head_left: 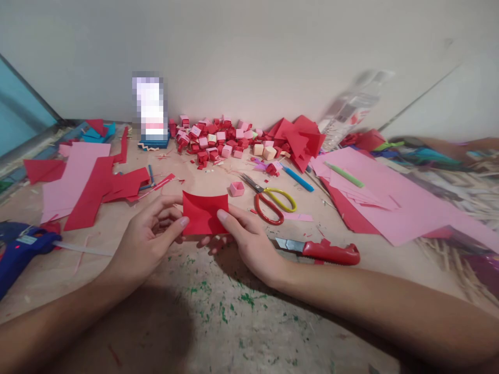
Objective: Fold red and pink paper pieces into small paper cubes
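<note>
A small rectangle of red paper (205,210), slightly curved along its top edge, is held up above the table between both hands. My left hand (156,228) pinches its left edge, thumb in front and fingers behind. At the right edge my right hand (249,234) grips it the same way, its thumb lying on the face of the paper. Just beyond the paper sits a small open pink paper box (236,189). Scissors (268,197) with one red and one yellow handle lie past my right hand. Closer to my right wrist is a red utility knife (331,252) with its blade out.
Many small red and pink paper boxes (220,137) are heaped against the wall. Red and pink sheets lie left (74,179) and right (393,192). A blue glue gun (27,249), a lit phone (151,106), a blue pen (298,178) and a plastic bottle (351,109) stand or lie around.
</note>
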{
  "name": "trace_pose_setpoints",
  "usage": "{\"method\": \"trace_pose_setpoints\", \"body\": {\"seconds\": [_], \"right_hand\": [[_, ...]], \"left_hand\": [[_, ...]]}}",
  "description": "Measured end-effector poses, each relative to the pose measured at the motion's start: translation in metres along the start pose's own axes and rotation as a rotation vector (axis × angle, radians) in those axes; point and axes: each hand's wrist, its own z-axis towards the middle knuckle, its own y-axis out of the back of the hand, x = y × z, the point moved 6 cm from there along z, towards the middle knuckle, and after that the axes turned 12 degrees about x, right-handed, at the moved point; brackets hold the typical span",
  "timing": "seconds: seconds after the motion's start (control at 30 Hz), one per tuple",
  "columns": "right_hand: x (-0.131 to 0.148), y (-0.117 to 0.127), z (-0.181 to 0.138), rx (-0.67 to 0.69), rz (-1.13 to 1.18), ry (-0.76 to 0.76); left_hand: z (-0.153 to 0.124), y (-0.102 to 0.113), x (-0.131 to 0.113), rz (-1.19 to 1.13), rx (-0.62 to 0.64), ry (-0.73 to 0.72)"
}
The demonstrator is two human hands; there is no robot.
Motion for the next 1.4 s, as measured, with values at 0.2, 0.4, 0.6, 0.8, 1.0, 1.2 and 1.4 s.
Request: {"method": "trace_pose_setpoints", "body": {"seconds": [0.2,0.4,0.6,0.8,1.0,1.2,1.4], "right_hand": [[-0.004,0.003,0.001,-0.016,0.031,-0.021],[-0.002,0.003,0.001,-0.022,0.016,-0.012],[-0.002,0.001,0.002,-0.001,-0.036,-0.024],[-0.002,0.003,0.001,-0.028,-0.058,-0.026],[0.001,0.002,0.001,-0.025,-0.064,0.003],[0.002,0.003,-0.001,-0.023,-0.070,-0.024],[0.010,-0.005,-0.002,0.020,0.021,0.031]], "left_hand": [[-0.010,0.001,-0.014,0.389,-0.123,-0.356],[-0.020,-0.009,-0.027,0.829,-0.092,-0.570],[-0.027,-0.018,-0.035,0.916,-0.059,-0.641],[-0.026,-0.025,-0.036,0.980,0.046,-0.564],[-0.024,-0.026,-0.033,0.997,0.072,-0.575],[-0.020,-0.024,-0.032,0.942,0.077,-0.538],[-0.018,-0.015,-0.029,0.793,0.051,-0.496]]}}
